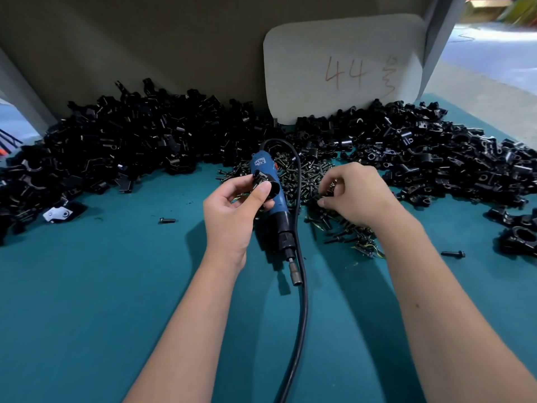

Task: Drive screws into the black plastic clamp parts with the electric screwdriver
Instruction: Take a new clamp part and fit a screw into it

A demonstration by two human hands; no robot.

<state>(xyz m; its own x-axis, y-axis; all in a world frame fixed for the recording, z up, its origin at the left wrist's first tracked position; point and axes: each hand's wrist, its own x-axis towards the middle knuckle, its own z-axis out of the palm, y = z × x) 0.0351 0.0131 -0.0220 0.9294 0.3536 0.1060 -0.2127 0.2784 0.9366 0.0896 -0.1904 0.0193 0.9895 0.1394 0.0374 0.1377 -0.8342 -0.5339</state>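
Black plastic clamp part (pixel 259 181) sits pinched in the left hand (pixel 232 210), just over the blue electric screwdriver (pixel 273 199) lying on the teal bench (pixel 87 301). Right of the screwdriver, the right hand (pixel 353 193) curls into the screw pile (pixel 308 175), fingertips pinching screws. Behind, a white card (pixel 343 68) reads "44".

Work surface: teal mat (pixel 87 301) covering the tabletop, matte, with soft shadows falling toward the near edge. Along the far edge stands a tall dull brown-grey back panel (pixel 145 39). A white card with rounded corners (pixel 343 65) leans against it right of centre, hand-marked "44" in red plus a further mark I cannot read. Grey angled posts (pixel 438 39) frame the panel at the far corners. Beyond the far right corner: pale, brightly lit floor (pixel 494 68), with blurred coloured shapes above.
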